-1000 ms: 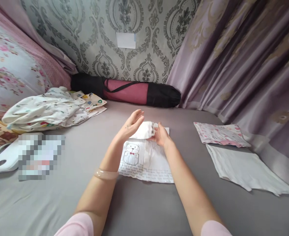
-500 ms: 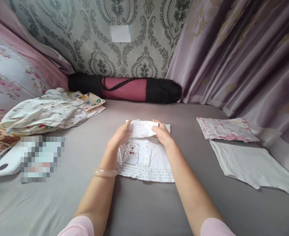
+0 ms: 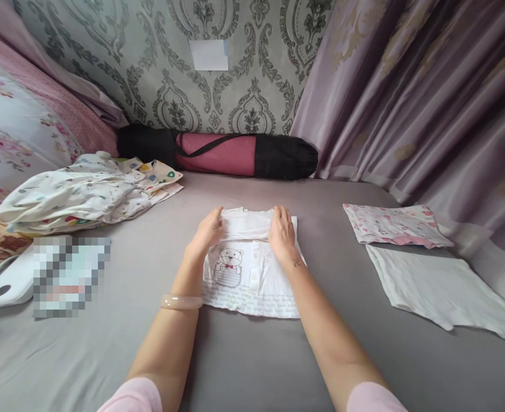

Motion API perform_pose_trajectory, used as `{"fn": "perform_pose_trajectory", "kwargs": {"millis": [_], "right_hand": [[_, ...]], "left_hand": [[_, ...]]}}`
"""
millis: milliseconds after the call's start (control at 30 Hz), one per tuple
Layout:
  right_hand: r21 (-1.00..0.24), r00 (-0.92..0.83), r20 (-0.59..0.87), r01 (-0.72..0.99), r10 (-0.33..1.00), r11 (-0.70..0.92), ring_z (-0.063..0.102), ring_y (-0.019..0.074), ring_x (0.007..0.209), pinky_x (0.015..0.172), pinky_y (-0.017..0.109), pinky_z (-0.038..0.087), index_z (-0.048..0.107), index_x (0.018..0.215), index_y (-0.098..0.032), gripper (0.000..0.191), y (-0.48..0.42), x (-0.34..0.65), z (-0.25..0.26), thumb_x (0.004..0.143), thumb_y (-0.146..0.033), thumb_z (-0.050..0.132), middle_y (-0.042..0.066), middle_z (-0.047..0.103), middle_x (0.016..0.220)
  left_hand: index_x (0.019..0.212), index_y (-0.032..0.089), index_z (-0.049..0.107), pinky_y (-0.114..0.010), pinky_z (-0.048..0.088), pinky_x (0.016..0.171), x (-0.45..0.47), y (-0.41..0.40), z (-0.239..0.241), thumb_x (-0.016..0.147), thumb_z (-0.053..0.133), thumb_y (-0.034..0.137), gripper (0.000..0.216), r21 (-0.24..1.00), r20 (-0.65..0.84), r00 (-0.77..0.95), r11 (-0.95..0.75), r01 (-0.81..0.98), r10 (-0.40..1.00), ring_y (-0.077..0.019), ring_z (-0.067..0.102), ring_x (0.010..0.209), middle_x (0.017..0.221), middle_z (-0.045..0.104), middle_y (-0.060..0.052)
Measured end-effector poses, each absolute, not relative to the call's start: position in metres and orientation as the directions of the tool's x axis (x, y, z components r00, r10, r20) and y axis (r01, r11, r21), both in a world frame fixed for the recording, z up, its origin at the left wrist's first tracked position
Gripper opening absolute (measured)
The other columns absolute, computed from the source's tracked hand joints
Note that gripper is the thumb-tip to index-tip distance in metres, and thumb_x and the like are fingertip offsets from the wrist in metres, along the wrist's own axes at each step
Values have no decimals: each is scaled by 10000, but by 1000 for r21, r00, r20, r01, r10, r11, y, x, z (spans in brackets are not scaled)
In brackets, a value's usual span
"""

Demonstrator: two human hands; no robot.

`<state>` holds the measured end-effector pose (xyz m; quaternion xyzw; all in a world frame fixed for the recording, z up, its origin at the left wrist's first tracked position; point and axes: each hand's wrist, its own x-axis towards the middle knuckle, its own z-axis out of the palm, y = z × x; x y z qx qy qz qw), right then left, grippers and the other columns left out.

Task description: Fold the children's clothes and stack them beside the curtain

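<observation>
A small white buttoned shirt (image 3: 252, 286) with a printed bear and lines of lettering lies on the grey sheet in front of me. Its far part is folded over into a flat band (image 3: 247, 225). At the band's left end, my left hand (image 3: 208, 232) closes on the cloth edge, its fingertips partly hidden. My right hand (image 3: 283, 233) rests flat over the band's right end, back up, fingers stretched away from me. Above my left wrist sits a pale bangle (image 3: 181, 302).
Right on the sheet (image 3: 252, 366) lie a folded pink-patterned garment (image 3: 394, 225) and a white garment (image 3: 441, 286). To the left are a heap of printed clothes (image 3: 81, 191), a white plastic object (image 3: 10, 280) and a blurred-out item (image 3: 70, 277). A pink-and-black long bag (image 3: 218, 154) lies by the wall.
The raised folded band has come down flat on the shirt. My right hand has turned from gripping its end to lying on top; my left hand has shifted slightly left.
</observation>
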<state>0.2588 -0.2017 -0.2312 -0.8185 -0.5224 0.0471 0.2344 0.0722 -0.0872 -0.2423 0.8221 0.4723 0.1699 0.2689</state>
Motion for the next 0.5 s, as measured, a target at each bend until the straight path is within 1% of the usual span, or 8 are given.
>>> {"fn": "perform_pose_trajectory", "kwargs": {"millis": [67,100,167,200,300,400,500], "right_hand": [[-360,341,208,898,917,-253,160,255,1506,1212,447,136,337,1511,-61,634,-199,248,-234,878,-46,299,160,292,1601],[-338,277,210,920,937,-197,121,241,1516,1220,447,87,336,1518,-78,601,-197,243,-237,919,-91,285,134,267,1617],[-321,178,176,940,968,-114,93,223,1522,1223,446,25,331,1530,-113,559,-193,232,-245,983,-205,260,95,244,1631],[-318,153,146,943,977,-100,93,221,1523,1222,447,8,327,1535,-123,556,-192,228,-249,998,-251,255,86,245,1631],[-310,147,63,943,987,-121,141,226,1515,1222,442,2,316,1541,-112,573,-190,223,-260,1003,-295,252,86,271,1620],[-294,149,66,948,987,-124,164,222,1509,1224,430,8,320,1540,-106,579,-191,224,-262,998,-298,251,71,277,1617],[-291,141,66,950,988,-116,191,217,1503,1226,417,32,349,1528,-109,570,-193,226,-257,1000,-296,243,70,300,1609]], "left_hand": [[1458,123,427,-383,355,1132,82,-93,-239,841,408,110,617,564,66,530,-470,679,846,-261,469,1361,1472,501,-156],[1452,124,432,-392,351,1133,88,-97,-239,863,380,110,591,542,76,556,-502,674,828,-258,464,1363,1469,502,-158],[1445,120,434,-436,311,1155,101,-105,-243,913,336,139,542,493,81,599,-555,670,796,-269,410,1403,1492,473,-167],[1445,115,433,-465,274,1172,106,-109,-246,940,321,172,521,468,76,607,-566,679,791,-281,363,1432,1512,446,-172],[1470,99,405,-517,174,1201,115,-116,-255,997,288,303,529,404,33,590,-550,731,807,-314,243,1487,1565,359,-185],[1512,88,344,-511,157,1209,114,-118,-260,1014,247,374,583,342,-31,584,-540,769,811,-309,202,1501,1594,298,-179],[1542,88,280,-491,143,1219,112,-118,-258,1020,214,398,611,283,-89,579,-536,795,811,-288,167,1511,1619,243,-151]]}}
